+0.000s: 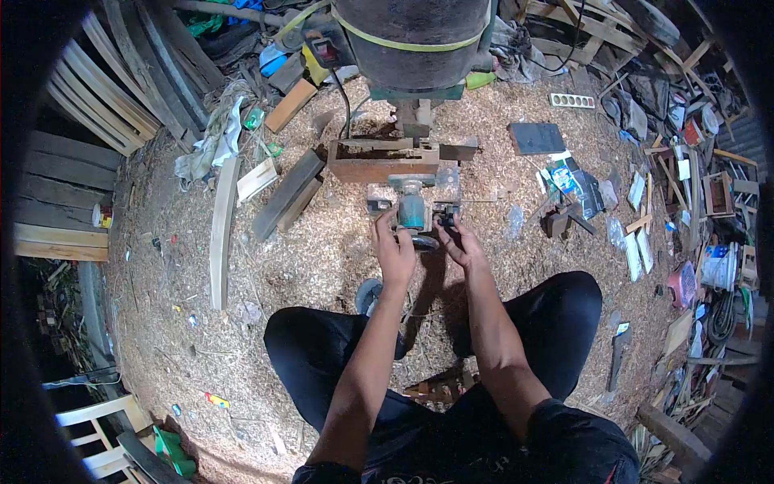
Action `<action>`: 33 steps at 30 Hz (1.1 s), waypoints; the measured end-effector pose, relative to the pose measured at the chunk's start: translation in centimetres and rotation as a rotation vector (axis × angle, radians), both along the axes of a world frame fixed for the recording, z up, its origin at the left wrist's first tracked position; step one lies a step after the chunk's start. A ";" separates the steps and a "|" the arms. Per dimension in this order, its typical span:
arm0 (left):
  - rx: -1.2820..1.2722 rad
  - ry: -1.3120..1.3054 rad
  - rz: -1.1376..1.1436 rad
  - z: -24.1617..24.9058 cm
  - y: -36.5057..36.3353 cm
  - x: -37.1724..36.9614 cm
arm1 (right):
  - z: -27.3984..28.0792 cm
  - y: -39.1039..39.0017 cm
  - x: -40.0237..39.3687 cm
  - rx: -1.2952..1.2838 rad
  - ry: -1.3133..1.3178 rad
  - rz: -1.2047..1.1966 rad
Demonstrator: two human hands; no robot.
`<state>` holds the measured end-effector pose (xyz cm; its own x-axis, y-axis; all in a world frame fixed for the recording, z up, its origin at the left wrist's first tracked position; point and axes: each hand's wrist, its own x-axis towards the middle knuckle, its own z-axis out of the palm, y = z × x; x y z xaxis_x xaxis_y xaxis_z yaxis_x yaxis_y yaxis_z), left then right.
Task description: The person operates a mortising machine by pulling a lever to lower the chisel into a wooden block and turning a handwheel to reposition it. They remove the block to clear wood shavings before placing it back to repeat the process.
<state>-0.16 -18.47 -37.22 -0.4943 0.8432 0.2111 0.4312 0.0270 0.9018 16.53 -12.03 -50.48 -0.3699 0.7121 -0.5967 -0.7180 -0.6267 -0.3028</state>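
Currently, head view: the left hand (393, 252) is curling its fingers around the left side of a teal power tool (412, 211) standing on the sawdust floor (306, 258), holding it. The right hand (459, 242) is pinching a small dark part on the tool's right side. A rusty metal frame (379, 161) is sitting just behind the tool, a wooden plank (221, 230) lying well to the left.

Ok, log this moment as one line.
left hand: grips teal power tool | right hand: on its side | floor: wood shavings
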 end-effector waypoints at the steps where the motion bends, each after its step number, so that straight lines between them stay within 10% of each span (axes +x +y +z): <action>1: -0.005 -0.008 -0.002 0.1 0.0 0.0 | 0.2 0.1 0.0 -0.001 -0.031 0.008; 4: -0.016 -0.015 -0.005 0.2 0.0 0.0 | 0.9 0.1 -1.2 0.020 -0.204 -0.018; 8: -0.019 0.026 -0.008 -0.4 0.0 -0.2 | 1.1 -0.4 -4.1 0.321 -1.828 0.193; 11: -0.016 0.015 -0.017 -0.4 0.1 -0.3 | 1.4 -1.4 -4.2 0.381 -1.519 0.057; 16: -0.025 -0.010 -0.015 -0.1 0.0 -0.2 | 3.0 -0.8 -1.0 0.106 -0.038 -0.138; 22: -0.014 0.010 -0.016 -0.3 0.0 -0.4 | -1.0 0.2 0.0 0.012 -0.153 0.027; 29: -0.003 0.022 -0.017 -0.2 -0.1 0.0 | 4.0 -0.8 -3.5 0.354 -1.709 0.195; 33: -0.016 0.011 -0.022 0.2 -0.1 -0.3 | 4.3 -0.5 -1.4 0.058 -0.310 0.089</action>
<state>-0.41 -18.59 -37.01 -0.4738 0.8569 0.2030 0.4417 0.0318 0.8966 15.16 -12.57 -46.17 -0.2388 0.7214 -0.6500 -0.5293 -0.6579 -0.5357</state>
